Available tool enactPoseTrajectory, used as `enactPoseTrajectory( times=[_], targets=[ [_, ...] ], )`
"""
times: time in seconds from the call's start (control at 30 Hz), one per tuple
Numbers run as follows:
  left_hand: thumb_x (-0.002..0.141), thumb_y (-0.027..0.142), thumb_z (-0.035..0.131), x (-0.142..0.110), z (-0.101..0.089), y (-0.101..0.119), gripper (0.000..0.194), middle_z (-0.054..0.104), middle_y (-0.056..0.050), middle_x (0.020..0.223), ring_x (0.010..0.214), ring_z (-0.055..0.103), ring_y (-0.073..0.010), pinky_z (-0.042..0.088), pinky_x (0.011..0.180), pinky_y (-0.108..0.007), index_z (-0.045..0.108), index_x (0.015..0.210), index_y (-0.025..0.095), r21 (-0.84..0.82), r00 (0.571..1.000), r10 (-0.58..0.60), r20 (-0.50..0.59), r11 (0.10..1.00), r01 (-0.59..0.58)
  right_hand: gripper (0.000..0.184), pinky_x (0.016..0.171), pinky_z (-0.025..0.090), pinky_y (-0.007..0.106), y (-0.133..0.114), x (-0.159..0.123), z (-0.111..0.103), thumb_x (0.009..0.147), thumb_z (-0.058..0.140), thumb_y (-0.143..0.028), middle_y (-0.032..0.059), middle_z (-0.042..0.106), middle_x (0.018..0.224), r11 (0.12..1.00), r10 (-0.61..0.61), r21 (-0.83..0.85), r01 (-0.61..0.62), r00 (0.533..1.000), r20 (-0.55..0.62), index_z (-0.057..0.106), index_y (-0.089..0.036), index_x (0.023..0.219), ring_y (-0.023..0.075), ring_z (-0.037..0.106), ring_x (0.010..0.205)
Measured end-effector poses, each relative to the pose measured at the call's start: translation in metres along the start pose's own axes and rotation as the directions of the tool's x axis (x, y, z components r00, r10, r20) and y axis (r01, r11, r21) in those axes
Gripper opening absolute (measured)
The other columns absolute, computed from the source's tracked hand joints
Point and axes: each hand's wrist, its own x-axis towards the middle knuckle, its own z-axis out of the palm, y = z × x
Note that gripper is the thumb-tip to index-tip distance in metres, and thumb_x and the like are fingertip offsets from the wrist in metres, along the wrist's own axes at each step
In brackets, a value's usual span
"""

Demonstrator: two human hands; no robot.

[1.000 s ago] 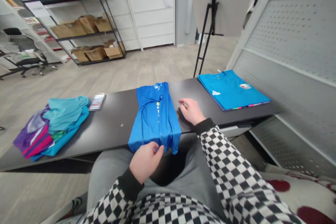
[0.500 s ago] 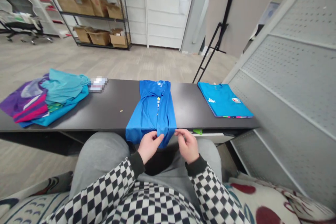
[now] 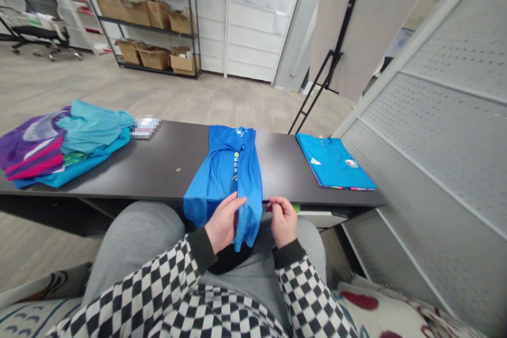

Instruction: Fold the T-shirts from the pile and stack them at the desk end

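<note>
A blue T-shirt, folded into a long strip with small printed lettering, lies on the dark table. Its near end hangs over the front edge towards my lap. My left hand grips a lengthwise fold of it near that end, thumb on top and fingers partly hidden by cloth. Just right of the shirt's edge, my right hand is raised with fingers curled to the thumb. It appears apart from the cloth, and nothing shows in it.
On the dark table, a heap of purple, pink and teal clothes lies left, beside a small blurred item. A neatly folded blue shirt stack sits right, near a perforated grey panel. Shelves with boxes stand behind.
The shirt's near end hangs lower towards my lap, and its fold has shifted. My left hand has turned slightly on the cloth. My right hand's fingers have curled in, away from the shirt's edge.
</note>
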Motion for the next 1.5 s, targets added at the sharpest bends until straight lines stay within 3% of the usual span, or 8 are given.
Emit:
enactPoseTrajectory(
  times=[0.2, 0.47, 0.67, 0.8, 0.9, 1.1, 1.4, 1.5],
  targets=[
    [0.082, 0.050, 0.094, -0.009, 0.008, -0.015, 0.044, 0.085, -0.014, 0.114, 0.113, 0.080, -0.0322, 0.066, 0.095, -0.041, 0.079, 0.110, 0.020, 0.000, 0.990, -0.076, 0.120, 0.997, 0.076, 0.015, 0.071, 0.064, 0.041, -0.002, 0.004, -0.006, 0.088, 0.063, -0.036, 0.0020, 0.075, 0.074, 0.999, 0.042, 0.017, -0.042, 0.999, -0.005, 0.075, -0.027, 0.085, 0.0243, 0.072, 0.069],
    [0.083, 0.078, 0.087, 0.003, 0.004, -0.019, 0.062, 0.072, -0.005, 0.078, 0.067, 0.058, -0.0157, 0.049, 0.067, -0.030, 0.080, 0.088, 0.016, 0.351, 0.969, 0.038, 0.242, 0.928, -0.125, 0.013, 0.065, 0.062, 0.038, 0.000, 0.007, -0.004, 0.082, 0.064, -0.034, 0.0004, 0.070, 0.069, 0.996, 0.068, 0.055, -0.067, 0.997, -0.026, 0.075, -0.027, 0.084, 0.0234, 0.068, 0.064],
    [0.089, 0.075, 0.082, 0.007, -0.003, -0.023, 0.058, 0.072, -0.004, 0.079, 0.069, 0.057, -0.0166, 0.049, 0.071, -0.031, 0.082, 0.089, 0.017, 0.397, 0.959, 0.035, 0.283, 0.906, -0.150, 0.013, 0.065, 0.062, 0.039, -0.001, 0.006, -0.004, 0.086, 0.062, -0.034, 0.0004, 0.071, 0.072, 0.999, 0.048, 0.021, -0.047, 0.999, -0.011, 0.073, -0.027, 0.084, 0.0232, 0.068, 0.065],
    [0.082, 0.068, 0.088, 0.008, -0.018, -0.038, 0.052, 0.076, -0.006, 0.082, 0.071, 0.062, -0.0181, 0.051, 0.074, -0.032, 0.081, 0.092, 0.018, 0.443, 0.964, -0.106, 0.244, 0.896, -0.014, 0.014, 0.066, 0.060, 0.038, -0.004, 0.005, -0.004, 0.086, 0.061, -0.032, 0.0006, 0.071, 0.070, 0.999, 0.031, 0.030, -0.030, 0.999, -0.021, 0.073, -0.027, 0.083, 0.0230, 0.067, 0.064],
    [0.081, 0.071, 0.083, 0.013, -0.042, -0.065, 0.054, 0.075, -0.006, 0.080, 0.069, 0.064, -0.0186, 0.051, 0.071, -0.032, 0.077, 0.089, 0.018, 0.587, 0.958, -0.219, 0.186, 0.806, 0.070, 0.013, 0.062, 0.056, 0.036, -0.003, 0.006, -0.003, 0.086, 0.061, -0.032, -0.0008, 0.067, 0.066, 0.999, 0.029, 0.036, -0.028, 0.999, -0.027, 0.073, -0.027, 0.085, 0.0223, 0.064, 0.060],
    [0.091, 0.061, 0.068, 0.026, -0.081, -0.096, 0.043, 0.076, -0.006, 0.085, 0.078, 0.066, -0.0205, 0.051, 0.072, -0.030, 0.073, 0.089, 0.019, 0.836, 0.976, -0.201, 0.089, 0.547, 0.036, 0.014, 0.062, 0.051, 0.032, 0.002, 0.005, -0.003, 0.086, 0.062, -0.032, -0.0011, 0.066, 0.066, 0.998, 0.040, 0.055, -0.039, 0.999, -0.021, 0.073, -0.022, 0.086, 0.0183, 0.060, 0.061],
    [0.081, 0.032, 0.081, 0.001, -0.084, -0.038, 0.016, 0.069, -0.003, 0.068, 0.068, 0.063, -0.0215, 0.042, 0.070, -0.033, 0.073, 0.070, 0.023, 0.982, 0.970, -0.233, 0.071, 0.188, -0.027, 0.017, 0.064, 0.052, 0.032, 0.004, 0.004, -0.006, 0.088, 0.063, -0.034, -0.0005, 0.067, 0.068, 0.999, 0.043, -0.011, -0.043, 0.999, -0.004, 0.074, -0.021, 0.087, 0.0184, 0.061, 0.063],
    [0.099, 0.037, 0.065, -0.022, -0.081, 0.014, 0.023, 0.074, -0.002, 0.074, 0.069, 0.065, -0.0203, 0.040, 0.067, -0.032, 0.078, 0.084, 0.025, 0.980, 0.988, 0.001, 0.154, 0.130, -0.152, 0.019, 0.063, 0.052, 0.031, 0.006, 0.002, -0.007, 0.089, 0.063, -0.035, -0.0004, 0.067, 0.068, 0.999, 0.026, -0.046, -0.025, 1.000, 0.013, 0.075, -0.020, 0.088, 0.0182, 0.061, 0.062]
  ],
)
